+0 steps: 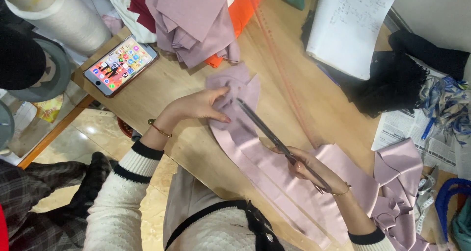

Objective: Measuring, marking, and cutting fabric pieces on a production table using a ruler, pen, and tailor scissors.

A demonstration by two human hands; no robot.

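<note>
**A:** Left hand (pixel 203 105) is pinching the bunched end of the lilac satin strip (pixel 255 158) on the wooden table (pixel 167 84); right hand (pixel 314 170) is wrapped round the scissors (pixel 267 131).

**B:** Blade tips look really near those fingers. Satin's slippery, so it could slide and cut crooked.

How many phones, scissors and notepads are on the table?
Phones: 1
Scissors: 1, held in the right hand
Notepads: 1
Total: 3
</note>
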